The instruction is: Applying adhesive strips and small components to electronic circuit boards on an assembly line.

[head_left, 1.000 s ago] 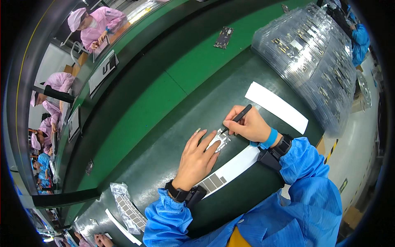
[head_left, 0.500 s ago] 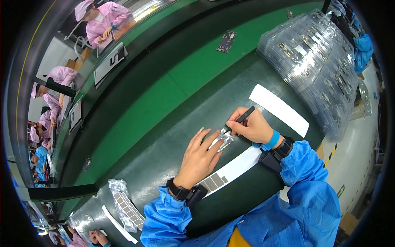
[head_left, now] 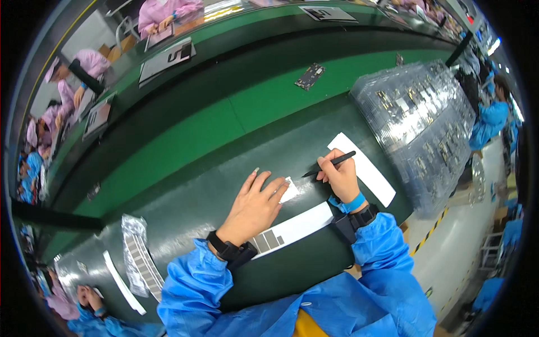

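Observation:
My left hand [head_left: 251, 206] lies spread over the dark green work surface [head_left: 224, 174], its fingertips at the edge of a small shiny silver-white piece [head_left: 289, 190]. Part of that piece is hidden under the fingers. My right hand [head_left: 340, 176] is closed around slim black tweezers [head_left: 343, 158], held like a pen. Their tip points left, just above the surface and apart from the piece. A white strip with grey rectangular pads [head_left: 303, 223] runs below both hands, its left end partly behind my left wrist. Beyond my right hand lies a plain white strip [head_left: 368, 171].
Stacked clear plastic trays [head_left: 421, 123] with small parts stand at the right. A circuit board [head_left: 310, 76] lies on the green belt ahead. At the left are a clear bag [head_left: 133, 227], a pad sheet [head_left: 145, 267] and a narrow white strip [head_left: 122, 283]. Co-workers sit around.
The tweezers' tip has come away from the silver piece as my right hand drew back right. My left hand stays beside the piece. The whole view has shifted.

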The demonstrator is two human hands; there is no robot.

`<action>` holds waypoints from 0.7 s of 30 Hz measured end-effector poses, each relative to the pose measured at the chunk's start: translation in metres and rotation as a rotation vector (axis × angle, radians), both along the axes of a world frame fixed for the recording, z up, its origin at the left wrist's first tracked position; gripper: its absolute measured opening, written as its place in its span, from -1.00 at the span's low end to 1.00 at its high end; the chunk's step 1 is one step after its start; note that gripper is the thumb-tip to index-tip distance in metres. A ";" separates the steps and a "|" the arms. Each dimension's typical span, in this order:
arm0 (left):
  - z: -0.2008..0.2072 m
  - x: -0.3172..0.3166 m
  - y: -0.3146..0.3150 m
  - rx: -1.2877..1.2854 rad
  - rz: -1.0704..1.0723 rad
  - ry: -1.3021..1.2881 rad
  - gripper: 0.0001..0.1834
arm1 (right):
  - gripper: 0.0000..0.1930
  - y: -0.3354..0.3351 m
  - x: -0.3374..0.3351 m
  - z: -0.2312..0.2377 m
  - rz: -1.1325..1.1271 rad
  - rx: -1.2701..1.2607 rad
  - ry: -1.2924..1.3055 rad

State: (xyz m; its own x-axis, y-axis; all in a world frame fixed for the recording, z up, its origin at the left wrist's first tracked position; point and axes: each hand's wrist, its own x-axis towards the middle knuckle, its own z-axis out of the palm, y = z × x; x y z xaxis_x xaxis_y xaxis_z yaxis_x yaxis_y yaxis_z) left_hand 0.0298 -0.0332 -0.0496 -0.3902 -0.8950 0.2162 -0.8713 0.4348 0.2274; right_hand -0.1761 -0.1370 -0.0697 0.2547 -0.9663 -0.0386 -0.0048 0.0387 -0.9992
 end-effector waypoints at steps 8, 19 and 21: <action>0.028 0.012 0.072 0.088 0.027 0.009 -0.52 | -0.89 0.093 -0.026 0.022 0.108 0.078 0.031; 0.004 0.000 0.107 0.199 -0.058 0.079 -0.50 | -0.89 0.129 0.001 -0.002 0.153 0.032 0.093; -0.001 -0.001 0.108 0.169 -0.047 0.067 -0.51 | -0.89 0.128 0.003 -0.003 0.165 0.024 0.119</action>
